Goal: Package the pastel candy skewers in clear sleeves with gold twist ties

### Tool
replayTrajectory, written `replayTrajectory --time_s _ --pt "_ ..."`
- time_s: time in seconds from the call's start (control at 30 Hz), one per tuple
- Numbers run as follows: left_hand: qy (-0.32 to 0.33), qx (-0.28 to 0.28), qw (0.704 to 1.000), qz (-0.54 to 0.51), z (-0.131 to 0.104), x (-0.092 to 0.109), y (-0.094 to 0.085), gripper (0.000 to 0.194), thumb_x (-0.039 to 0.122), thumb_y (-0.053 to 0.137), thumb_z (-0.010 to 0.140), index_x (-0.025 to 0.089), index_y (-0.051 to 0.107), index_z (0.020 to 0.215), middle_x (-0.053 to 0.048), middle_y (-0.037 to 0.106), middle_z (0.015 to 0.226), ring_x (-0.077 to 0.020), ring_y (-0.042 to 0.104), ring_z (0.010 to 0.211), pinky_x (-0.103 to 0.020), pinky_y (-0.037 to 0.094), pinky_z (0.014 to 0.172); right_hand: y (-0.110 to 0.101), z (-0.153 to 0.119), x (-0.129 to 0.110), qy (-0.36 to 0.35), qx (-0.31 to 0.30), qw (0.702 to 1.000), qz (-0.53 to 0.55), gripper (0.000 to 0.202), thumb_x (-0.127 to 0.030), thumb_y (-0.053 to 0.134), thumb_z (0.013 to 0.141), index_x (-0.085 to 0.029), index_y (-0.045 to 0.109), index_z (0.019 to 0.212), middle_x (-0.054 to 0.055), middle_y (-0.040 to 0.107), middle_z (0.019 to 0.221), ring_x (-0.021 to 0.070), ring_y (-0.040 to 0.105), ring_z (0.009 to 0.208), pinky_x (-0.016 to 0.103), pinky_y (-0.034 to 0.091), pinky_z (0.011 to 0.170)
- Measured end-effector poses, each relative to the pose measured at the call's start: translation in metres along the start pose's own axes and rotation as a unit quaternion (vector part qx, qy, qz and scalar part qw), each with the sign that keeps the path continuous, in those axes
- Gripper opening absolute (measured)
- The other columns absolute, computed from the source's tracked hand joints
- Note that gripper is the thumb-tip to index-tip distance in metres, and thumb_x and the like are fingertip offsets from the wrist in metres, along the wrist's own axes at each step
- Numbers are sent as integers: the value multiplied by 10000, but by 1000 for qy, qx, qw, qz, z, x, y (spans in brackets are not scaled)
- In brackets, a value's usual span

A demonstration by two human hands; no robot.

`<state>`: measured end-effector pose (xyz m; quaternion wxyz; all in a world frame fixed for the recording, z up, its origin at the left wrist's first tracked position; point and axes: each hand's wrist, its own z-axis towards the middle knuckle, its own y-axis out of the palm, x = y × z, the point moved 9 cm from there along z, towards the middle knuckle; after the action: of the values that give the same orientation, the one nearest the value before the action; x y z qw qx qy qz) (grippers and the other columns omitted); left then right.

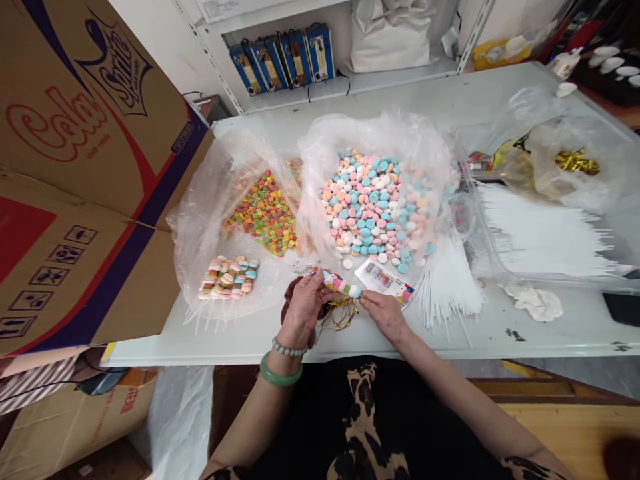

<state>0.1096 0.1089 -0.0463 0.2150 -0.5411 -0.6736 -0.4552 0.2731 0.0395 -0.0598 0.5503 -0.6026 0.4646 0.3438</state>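
Near the table's front edge, a candy skewer (352,289) of pink, white, green and blue pieces lies between my hands, partly inside a small printed plastic bag (327,277). My left hand (303,305), wearing a bead bracelet and a green bangle, is closed round the bag. The fingers of my right hand (384,313) pinch the skewer's near end at the right. Gold twist ties (342,315) hang or lie just below; which, I cannot tell. A stack of flat printed bags (384,281) lies beside my right hand. Finished-looking candy skewers (229,277) are piled at the left.
Plastic bags hold ring candies (267,212) and pastel button candies (370,207). White sticks (449,283) lie loose at the right, with more in a clear tray (545,280). A large cardboard box (100,167) stands left. Crumpled tissue (535,301) lies right; blue binders (283,59) stand behind.
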Motion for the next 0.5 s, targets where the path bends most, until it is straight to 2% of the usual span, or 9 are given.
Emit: replayTrajectory --time_s 0.07,0.13,0.23,0.3,0.37,0.5 --pt "-5 -12 1000 7 -1 1 3 384 429 762 706 131 661 926 -42 687 749 -174 667 718 -323 571 696 -9 -2 -14 -86 54 980 -171 324 -359 455 924 -185 718 846 -6 563 576 106 448 531 240 238 530" --pt "1 -22 1000 12 -2 1 6 386 430 762 709 134 669 938 -44 689 760 -177 669 741 -325 568 715 -10 -6 -24 -147 92 941 -291 337 -290 419 950 -180 733 901 17 597 564 110 469 514 255 209 524" --pt "25 -33 999 3 -4 -3 12 342 409 762 720 146 672 919 -52 706 841 -180 678 801 -320 554 764 -4 -12 -34 -195 116 904 -363 332 -223 412 952 -167 738 969 35 623 549 116 502 506 259 206 519" --pt "30 -43 999 -13 -4 -8 18 326 413 747 740 148 663 912 -62 712 890 -191 689 846 -323 542 798 1 -14 -35 -199 106 910 -348 331 -232 415 956 -167 735 1012 38 642 573 119 519 517 249 231 522" --pt "20 -43 998 -33 -2 -13 23 337 434 728 760 144 651 913 -70 714 899 -204 698 867 -327 536 811 4 -12 -32 -179 80 936 -291 330 -267 421 962 -182 727 1054 29 664 627 121 540 547 232 275 535" --pt "-16 -33 998 -49 4 -12 25 339 446 716 770 140 630 888 -64 717 850 -208 700 831 -332 547 783 2 0 -12 -77 36 985 -151 293 -318 465 943 -213 729 1014 -3 673 694 125 570 615 208 364 589"
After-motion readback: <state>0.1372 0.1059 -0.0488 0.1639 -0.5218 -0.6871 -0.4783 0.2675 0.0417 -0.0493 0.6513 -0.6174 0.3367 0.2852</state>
